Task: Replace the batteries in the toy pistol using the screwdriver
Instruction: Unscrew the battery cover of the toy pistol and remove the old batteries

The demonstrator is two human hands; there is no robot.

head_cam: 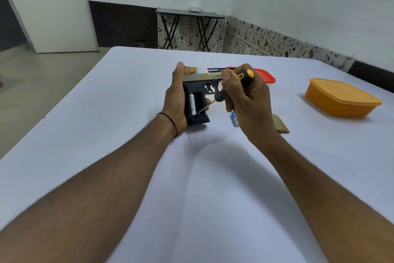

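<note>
The left hand [175, 100] is gripping the black-and-gold plastic toy pistol [200, 88] above the white cloth-covered bench [106, 135], its fingers wrapping behind the black grip and the thumb lying along the gold slide. The grip's battery bay is lying open, showing one white cylindrical battery [193, 104] seated inside. The thin metal shaft of the black-and-yellow-handled screwdriver [232, 87] is reaching into that bay beside the battery, tip at its lower end. The right hand [247, 100] is clasping the handle, fingers curled tight around it. A small blue-and-white battery [234, 118] is lying on the bench just under that hand, with a tan plastic cover [281, 124] beside it. Farther right, a red-lidded container [266, 76] and an orange lidded plastic box [341, 97] are sitting. Behind, a dark folding table [189, 14] is standing against speckled wall tiles.
</note>
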